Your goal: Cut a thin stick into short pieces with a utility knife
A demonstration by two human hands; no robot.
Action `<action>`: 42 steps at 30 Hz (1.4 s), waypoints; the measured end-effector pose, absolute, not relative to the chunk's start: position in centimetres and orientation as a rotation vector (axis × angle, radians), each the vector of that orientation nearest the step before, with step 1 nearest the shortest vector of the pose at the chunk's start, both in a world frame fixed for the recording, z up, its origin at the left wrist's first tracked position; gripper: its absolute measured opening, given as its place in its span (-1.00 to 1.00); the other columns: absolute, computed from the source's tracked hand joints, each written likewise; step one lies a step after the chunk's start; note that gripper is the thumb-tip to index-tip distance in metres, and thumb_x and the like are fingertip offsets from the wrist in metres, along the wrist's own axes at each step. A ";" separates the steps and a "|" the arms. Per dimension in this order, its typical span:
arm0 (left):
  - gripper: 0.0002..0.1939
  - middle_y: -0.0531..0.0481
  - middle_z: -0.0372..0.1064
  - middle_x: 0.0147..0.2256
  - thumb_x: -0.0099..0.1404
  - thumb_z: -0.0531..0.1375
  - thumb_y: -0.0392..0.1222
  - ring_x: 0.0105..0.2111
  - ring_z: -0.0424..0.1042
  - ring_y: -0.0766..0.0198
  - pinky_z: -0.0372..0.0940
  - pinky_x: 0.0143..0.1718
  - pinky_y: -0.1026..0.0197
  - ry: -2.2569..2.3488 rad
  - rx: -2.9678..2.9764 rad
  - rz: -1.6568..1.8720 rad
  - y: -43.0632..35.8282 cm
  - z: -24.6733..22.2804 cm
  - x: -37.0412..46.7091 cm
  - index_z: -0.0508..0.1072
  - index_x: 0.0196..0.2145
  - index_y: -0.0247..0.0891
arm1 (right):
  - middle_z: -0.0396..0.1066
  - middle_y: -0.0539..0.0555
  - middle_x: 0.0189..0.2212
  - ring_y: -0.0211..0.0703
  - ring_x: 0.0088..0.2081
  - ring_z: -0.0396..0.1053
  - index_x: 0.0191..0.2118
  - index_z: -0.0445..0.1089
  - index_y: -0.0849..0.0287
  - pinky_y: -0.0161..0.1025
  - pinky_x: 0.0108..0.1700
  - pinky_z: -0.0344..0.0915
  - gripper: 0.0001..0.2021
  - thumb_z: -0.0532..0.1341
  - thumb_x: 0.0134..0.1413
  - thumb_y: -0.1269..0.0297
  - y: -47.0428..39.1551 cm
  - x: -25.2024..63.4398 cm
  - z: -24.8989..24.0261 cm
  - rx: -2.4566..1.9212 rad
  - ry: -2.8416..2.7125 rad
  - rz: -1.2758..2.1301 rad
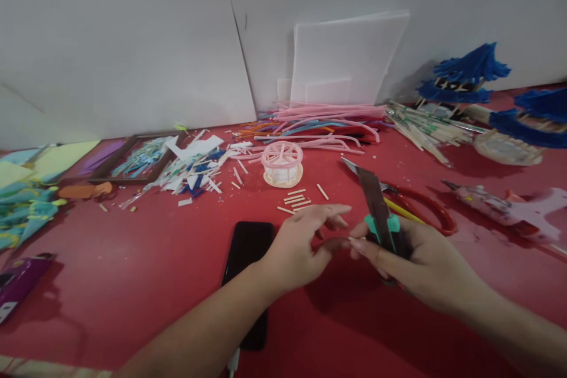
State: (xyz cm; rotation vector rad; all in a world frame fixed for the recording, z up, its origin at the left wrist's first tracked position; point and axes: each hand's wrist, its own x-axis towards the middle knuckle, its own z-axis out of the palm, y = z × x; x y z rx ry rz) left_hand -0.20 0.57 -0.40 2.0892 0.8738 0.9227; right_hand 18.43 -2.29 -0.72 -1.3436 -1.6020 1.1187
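My right hand (427,260) is wrapped round a knife (376,201) with a green-and-black handle and a broad dark blade pointing up and away. The tips of its thumb and forefinger come together, perhaps on a tiny pale piece that I cannot make out. My left hand (305,242) hovers just left of them, thumb tip close to the right fingertips, its fingers apart. Beyond the hands lie several short wooden sticks (297,198). Behind these stands a small round model (282,165) with a pink spoked top, thin posts and a pale base.
Under my left forearm is a black phone (250,242). Red-handled scissors (416,207) and a pink glue gun (509,209) lie right. Pink strips (328,112) are heaped at the back, paper scraps (199,159) left of centre. Blue-roofed models (465,80) stand far right.
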 end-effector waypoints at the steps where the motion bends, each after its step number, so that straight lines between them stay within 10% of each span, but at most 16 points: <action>1: -0.70 -0.10 0.53 -0.21 0.27 0.18 -0.30 -0.27 0.50 0.25 0.39 -0.19 0.23 0.856 2.082 0.930 0.5 -0.5 -0.2 0.43 -0.02 -0.27 | 0.29 -0.08 -0.70 -0.30 -0.68 0.21 -0.37 0.40 0.14 -0.37 -0.67 0.16 -0.75 0.18 0.07 0.04 -2.4 18.3 -0.3 -1.321 -1.670 1.056; 14: -0.75 -0.04 0.45 -0.40 0.35 0.09 -0.11 -0.38 0.38 0.29 0.27 -0.32 0.28 0.904 1.830 0.950 1.2 0.0 -0.5 0.51 -0.32 -0.27 | 0.50 0.10 -0.40 -0.10 -0.45 0.47 -0.13 0.27 0.13 -0.25 -0.43 0.35 -0.83 0.05 0.24 0.21 -2.2 20.1 0.7 -0.998 -2.258 0.007; 19: -0.67 0.04 0.31 -0.49 0.40 0.00 -0.03 -0.47 0.29 0.33 0.22 -0.37 0.30 0.826 1.764 0.824 0.8 0.5 -0.4 0.37 -0.40 -0.28 | 0.47 0.14 -0.39 -0.07 -0.38 0.44 -0.18 0.25 0.16 -0.19 -0.32 0.35 -0.83 -0.02 0.16 0.45 -2.7 19.0 0.8 -0.950 -2.252 -0.023; 25: -0.69 0.10 0.14 -0.53 0.39 -0.02 -0.11 -0.52 0.14 0.38 0.12 -0.47 0.33 0.748 1.729 0.757 0.6 0.5 -0.2 0.20 -0.50 -0.25 | 0.47 0.20 -0.38 -0.02 -0.40 0.39 -0.15 0.32 0.23 -0.12 -0.37 0.32 -0.63 -0.04 0.31 0.03 -2.7 18.5 0.1 -1.035 -2.248 -0.123; 42: -0.79 -0.12 0.48 -0.42 0.23 0.01 -0.38 -0.39 0.43 0.24 0.30 -0.31 0.25 0.624 2.046 0.830 0.9 0.5 -0.6 0.44 -0.39 -0.31 | 0.28 -0.01 -0.62 -0.23 -0.60 0.20 -0.49 0.20 0.12 -0.31 -0.54 0.05 -0.69 0.00 0.27 0.16 -2.8 18.7 1.2 -1.089 -2.295 0.148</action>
